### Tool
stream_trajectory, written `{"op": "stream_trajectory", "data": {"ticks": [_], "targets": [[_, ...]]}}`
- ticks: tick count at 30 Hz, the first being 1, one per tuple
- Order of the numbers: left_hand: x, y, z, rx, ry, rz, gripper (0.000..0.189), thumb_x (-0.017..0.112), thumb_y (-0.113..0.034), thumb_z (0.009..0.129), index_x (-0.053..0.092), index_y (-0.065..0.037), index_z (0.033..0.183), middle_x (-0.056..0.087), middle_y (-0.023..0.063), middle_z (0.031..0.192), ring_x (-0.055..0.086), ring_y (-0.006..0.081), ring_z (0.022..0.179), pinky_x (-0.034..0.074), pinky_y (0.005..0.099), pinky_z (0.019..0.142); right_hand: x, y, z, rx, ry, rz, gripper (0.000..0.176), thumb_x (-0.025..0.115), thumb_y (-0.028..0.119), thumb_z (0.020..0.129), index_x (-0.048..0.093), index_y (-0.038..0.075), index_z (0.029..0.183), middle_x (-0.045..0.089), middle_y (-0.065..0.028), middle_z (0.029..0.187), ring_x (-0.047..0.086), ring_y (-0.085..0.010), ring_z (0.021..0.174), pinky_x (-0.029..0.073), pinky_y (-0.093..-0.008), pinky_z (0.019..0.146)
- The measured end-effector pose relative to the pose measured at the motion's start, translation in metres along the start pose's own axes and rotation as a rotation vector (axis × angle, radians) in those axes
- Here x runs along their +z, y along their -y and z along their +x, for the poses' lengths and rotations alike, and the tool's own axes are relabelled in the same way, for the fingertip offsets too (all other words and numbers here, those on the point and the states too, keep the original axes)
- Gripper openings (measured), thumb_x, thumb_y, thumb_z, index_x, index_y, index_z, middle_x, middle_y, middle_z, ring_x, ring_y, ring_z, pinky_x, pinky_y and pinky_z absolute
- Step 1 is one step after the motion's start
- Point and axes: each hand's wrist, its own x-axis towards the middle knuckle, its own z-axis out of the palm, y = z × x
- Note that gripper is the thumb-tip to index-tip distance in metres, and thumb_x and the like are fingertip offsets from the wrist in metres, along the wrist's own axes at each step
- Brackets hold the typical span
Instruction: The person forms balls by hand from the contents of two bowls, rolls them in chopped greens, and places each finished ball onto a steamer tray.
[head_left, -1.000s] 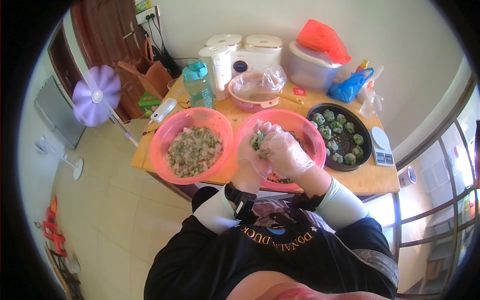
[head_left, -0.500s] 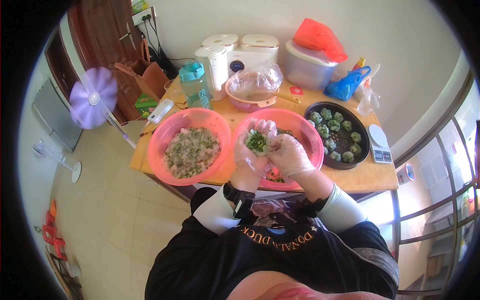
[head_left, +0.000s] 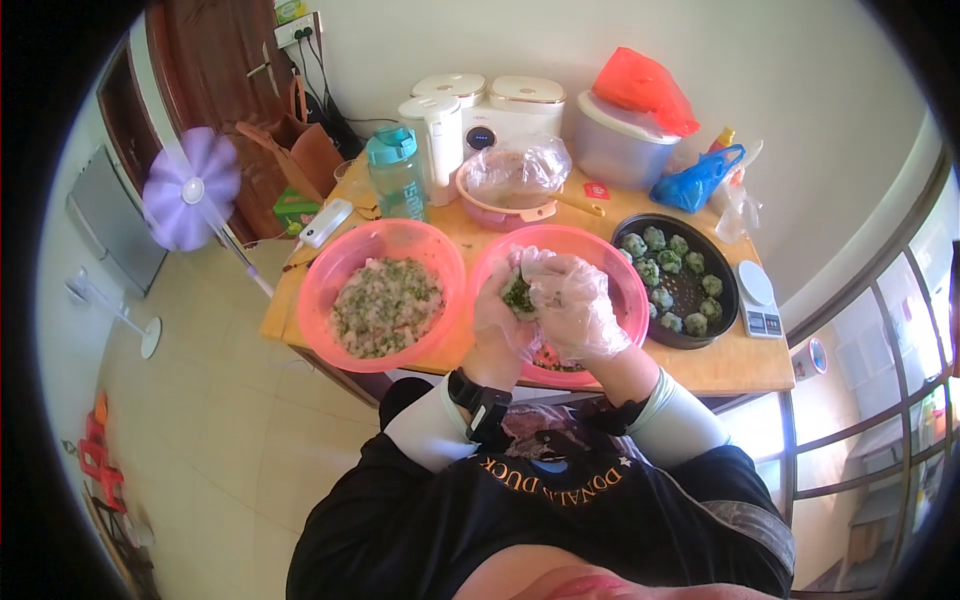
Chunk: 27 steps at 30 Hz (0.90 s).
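Observation:
My left hand (head_left: 503,312), in a clear plastic glove, cups a ball of chopped green filling (head_left: 518,293) above the right-hand pink basin (head_left: 630,290). Against its side, partly over the ball, lies my gloved right hand (head_left: 575,300), its fingers bent round it. Chopped green and red bits (head_left: 548,358) show in that basin below my wrists. To the left, a second pink basin (head_left: 313,300) holds a pale mixture with green pieces (head_left: 387,308). Several greenish balls (head_left: 670,261) sit in a round dark tray (head_left: 733,290) on the right.
A kitchen scale (head_left: 762,300) stands right of the tray. Behind the basins are a teal bottle (head_left: 396,175), a white jug (head_left: 437,145), a plastic-covered bowl (head_left: 512,185), a lidded tub (head_left: 625,145) and a blue bag (head_left: 697,180). A fan (head_left: 192,190) stands left of the table (head_left: 700,378).
My right hand has moved left over the green ball, covering more of it. The whole view has shifted slightly.

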Motion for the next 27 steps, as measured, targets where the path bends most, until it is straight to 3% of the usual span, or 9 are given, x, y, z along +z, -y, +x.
{"op": "stream_trajectory", "data": {"ticks": [2, 5, 8, 14, 16, 20, 23, 26, 27], "targets": [[-0.001, -0.001, -0.001, -0.034, 0.029, 0.029, 0.031, 0.044, -0.027, 0.104, 0.059, -0.005, 0.121, 0.065, 0.0122, 0.118, 0.064, 0.0271, 0.11, 0.052, 0.0426, 0.1, 0.001, 0.004, 0.002, -0.018, -0.105, 0.055, 0.021, 0.063, 0.011, 0.081, 0.07, 0.003, 0.1, 0.067, -0.0182, 0.103, 0.064, -0.0405, 0.09, 0.054, -0.0462, 0.078], [-0.006, 0.001, 0.0, -0.115, 0.032, 0.033, 0.032, 0.045, -0.024, 0.103, 0.059, -0.004, 0.124, 0.064, 0.0119, 0.119, 0.064, 0.0258, 0.11, 0.052, 0.0408, 0.1, -0.005, 0.014, 0.011, -0.171, 0.012, -0.073, 0.032, 0.065, 0.011, 0.081, 0.066, 0.005, 0.112, 0.063, -0.0209, 0.111, 0.061, -0.0433, 0.097, 0.052, -0.0486, 0.083], [0.008, 0.003, -0.011, -0.019, 0.067, 0.132, 0.033, 0.046, -0.022, 0.102, 0.058, -0.004, 0.126, 0.064, 0.0117, 0.121, 0.064, 0.0253, 0.112, 0.052, 0.0399, 0.101, -0.004, 0.017, 0.013, -0.254, 0.102, -0.074, 0.037, 0.066, 0.012, 0.08, 0.064, 0.004, 0.116, 0.061, -0.0216, 0.116, 0.057, -0.0452, 0.106, 0.047, -0.0518, 0.089], [0.003, 0.004, -0.004, 0.029, -0.037, 0.118, 0.032, 0.046, -0.02, 0.102, 0.058, -0.003, 0.126, 0.064, 0.0112, 0.122, 0.063, 0.0247, 0.114, 0.05, 0.0375, 0.103, 0.005, 0.011, 0.004, -0.181, 0.093, -0.052, 0.03, 0.069, 0.014, 0.078, 0.067, 0.005, 0.106, 0.061, -0.0199, 0.115, 0.056, -0.0436, 0.107, 0.045, -0.0524, 0.09], [-0.019, 0.004, 0.009, -0.131, 0.132, -0.173, 0.03, 0.046, -0.021, 0.103, 0.06, -0.003, 0.123, 0.065, 0.0109, 0.121, 0.062, 0.0252, 0.114, 0.05, 0.0376, 0.103, 0.005, 0.013, 0.002, -0.157, 0.07, 0.016, 0.02, 0.071, 0.013, 0.075, 0.07, 0.007, 0.094, 0.065, -0.0161, 0.107, 0.06, -0.0404, 0.1, 0.048, -0.0484, 0.087], [0.008, 0.004, 0.001, -0.11, 0.202, -0.117, 0.028, 0.047, -0.023, 0.104, 0.063, -0.003, 0.117, 0.067, 0.01, 0.116, 0.064, 0.0251, 0.112, 0.052, 0.0367, 0.101, 0.014, 0.005, -0.001, -0.165, -0.034, 0.1, 0.011, 0.072, 0.01, 0.072, 0.07, 0.008, 0.083, 0.067, -0.0126, 0.097, 0.064, -0.0371, 0.089, 0.051, -0.044, 0.081], [0.015, 0.006, -0.005, 0.008, -0.057, -0.008, 0.028, 0.048, -0.026, 0.105, 0.064, -0.004, 0.113, 0.068, 0.0103, 0.112, 0.065, 0.0247, 0.107, 0.054, 0.0371, 0.095, 0.015, 0.004, 0.002, -0.332, -0.094, 0.05, 0.007, 0.069, 0.005, 0.073, 0.069, 0.007, 0.079, 0.068, -0.0118, 0.091, 0.065, -0.0361, 0.082, 0.052, -0.0412, 0.076], [0.009, 0.004, 0.0, -0.008, -0.056, -0.016, 0.03, 0.049, -0.028, 0.105, 0.063, -0.004, 0.115, 0.068, 0.0105, 0.111, 0.066, 0.0253, 0.105, 0.055, 0.0379, 0.093, 0.013, 0.007, -0.003, -0.131, 0.025, 0.092, 0.019, 0.064, 0.002, 0.078, 0.072, 0.006, 0.095, 0.069, -0.0162, 0.104, 0.066, -0.0379, 0.095, 0.052, -0.0406, 0.085], [0.001, 0.002, 0.005, -0.034, 0.009, -0.002, 0.035, 0.047, -0.03, 0.105, 0.062, -0.004, 0.12, 0.067, 0.0111, 0.115, 0.064, 0.0276, 0.109, 0.051, 0.0413, 0.099, 0.016, 0.006, -0.004, -0.062, -0.096, 0.174, 0.027, 0.062, 0.002, 0.081, 0.07, 0.005, 0.106, 0.067, -0.019, 0.112, 0.065, -0.0394, 0.102, 0.052, -0.0406, 0.09]]}}
